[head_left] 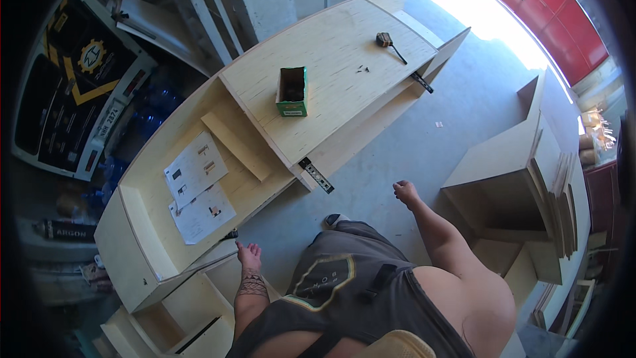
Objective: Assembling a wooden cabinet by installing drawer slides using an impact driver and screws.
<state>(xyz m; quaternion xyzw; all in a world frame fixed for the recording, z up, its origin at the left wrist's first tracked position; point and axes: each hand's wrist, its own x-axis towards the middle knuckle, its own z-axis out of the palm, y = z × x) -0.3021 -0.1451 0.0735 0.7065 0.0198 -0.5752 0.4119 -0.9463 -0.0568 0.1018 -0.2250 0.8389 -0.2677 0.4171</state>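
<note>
My left hand (250, 254) is open, its fingers apart. It hangs beside the front edge of a long plywood cabinet (334, 50), near a small dark fitting (231, 234). My right hand (406, 192) is over the floor with its fingers curled closed; anything inside them is hidden. Two metal drawer slides (317, 175) (422, 83) stick out from the cabinet's front. On its top stand a green open cardboard box (292, 107), several small dark screws (364, 69) and a black-and-orange tool (384, 40) with a thin dark piece beside it.
Printed drawing sheets (199, 185) and a loose wooden strip (235, 146) lie in the cabinet's recess. Another cabinet (497, 179) with stacked panels (563, 205) stands at right. Open wooden boxes (179, 311) are at lower left, a van (79, 79) at far left, a red door (553, 10) at back right.
</note>
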